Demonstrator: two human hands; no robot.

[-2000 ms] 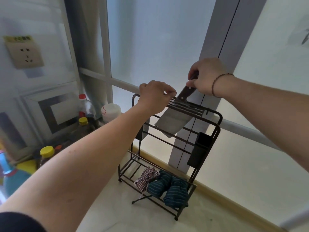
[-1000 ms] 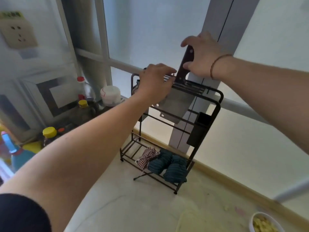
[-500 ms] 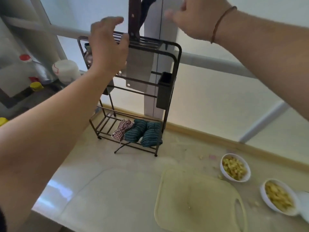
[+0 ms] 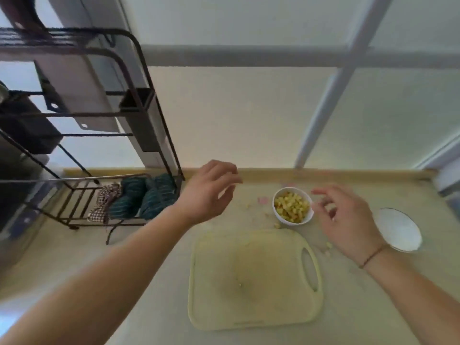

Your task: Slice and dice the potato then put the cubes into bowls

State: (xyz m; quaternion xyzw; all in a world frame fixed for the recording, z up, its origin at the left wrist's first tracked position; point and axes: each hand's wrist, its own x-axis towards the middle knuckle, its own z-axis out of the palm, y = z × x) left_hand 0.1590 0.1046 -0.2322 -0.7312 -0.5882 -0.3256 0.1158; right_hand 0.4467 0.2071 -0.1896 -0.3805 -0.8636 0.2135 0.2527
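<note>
Head view: dicing apparently done, potato cubes (image 4: 291,207) heaped in bowl (image 4: 308,215) beyond bare cutting board (image 4: 254,277), cleaver (image 4: 74,95) racked far left, left hand (image 4: 207,192) and right hand (image 4: 346,220) loosely spread, holding nothing, few stray cubes (image 4: 328,246) left on bench (image 4: 149,282).

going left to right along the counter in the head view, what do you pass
Wire rack with folded cloths on its bottom shelf → left hand → bowl of potato cubes → right hand → empty white bowl. The cutting board lies nearer, spanning below the middle ones.
</note>
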